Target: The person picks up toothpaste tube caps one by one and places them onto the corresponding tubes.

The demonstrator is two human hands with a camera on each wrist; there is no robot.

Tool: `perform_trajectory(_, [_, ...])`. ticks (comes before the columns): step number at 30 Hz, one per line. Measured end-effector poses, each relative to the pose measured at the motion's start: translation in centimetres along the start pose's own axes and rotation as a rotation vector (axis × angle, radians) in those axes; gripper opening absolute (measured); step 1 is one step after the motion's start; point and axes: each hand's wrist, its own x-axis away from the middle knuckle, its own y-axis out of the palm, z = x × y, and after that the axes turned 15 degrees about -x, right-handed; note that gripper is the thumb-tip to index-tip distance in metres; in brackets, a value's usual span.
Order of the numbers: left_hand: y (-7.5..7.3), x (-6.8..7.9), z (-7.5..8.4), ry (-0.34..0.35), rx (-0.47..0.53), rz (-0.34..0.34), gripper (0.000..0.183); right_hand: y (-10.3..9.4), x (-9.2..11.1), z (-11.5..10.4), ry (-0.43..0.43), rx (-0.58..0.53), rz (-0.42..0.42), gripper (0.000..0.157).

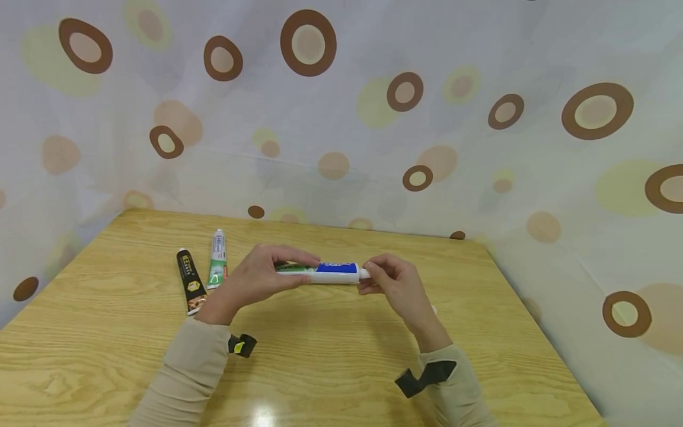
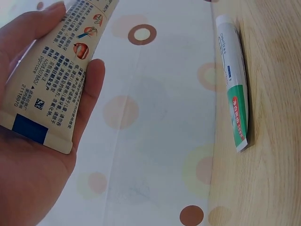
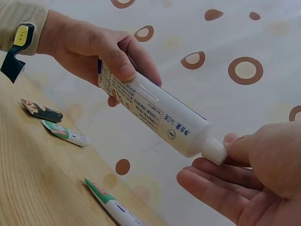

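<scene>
A white toothpaste tube (image 1: 337, 273) with a blue panel is held raised above the middle of the table (image 1: 320, 367), roughly level, its cap end directed toward the right side of the table. The tube body is gripped by the left hand (image 1: 260, 273), with the thumb and fingers closed around it and the flat crimped end lying against the palm. The white cap (image 1: 364, 273) is pinched between thumb and fingers of the right hand (image 1: 397, 287); whether the cap is fully seated cannot be determined.

A black tube (image 1: 191, 280) is laid on the left part of the table. Just beside it, toward the table's far edge, a green-and-white tube (image 1: 217, 261) is placed. A second green-and-white tube (image 3: 117, 209) is also laid on the table, mostly hidden in the head view. Beyond the table's far edge, a circle-patterned sheet (image 1: 341, 136) is hung.
</scene>
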Motion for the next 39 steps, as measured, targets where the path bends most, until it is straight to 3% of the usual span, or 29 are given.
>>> perform_trajectory(9, [-0.05, 0.18, 0.02, -0.010, 0.028, 0.011, 0.024, -0.13, 0.23, -0.31, -0.071, 0.132, -0.047, 0.020])
perform_trajectory(22, [-0.10, 0.20, 0.17, -0.019, 0.038, 0.000, 0.023, -0.31, 0.09, -0.13, -0.037, 0.005, -0.058, 0.026])
perform_trajectory(26, [-0.09, 0.18, 0.19, -0.008, 0.045, 0.000, 0.023, -0.34, 0.16, -0.08, -0.026, 0.017, -0.057, 0.025])
perform_trajectory(33, [-0.04, 0.13, 0.06, -0.001, 0.041, 0.000, 0.022, -0.27, 0.32, -0.34, -0.055, 0.151, -0.065, 0.020])
perform_trajectory(39, [-0.11, 0.13, 0.01, -0.001, 0.034, -0.003, 0.024, -0.28, 0.28, -0.46, -0.036, 0.066, -0.066, 0.020])
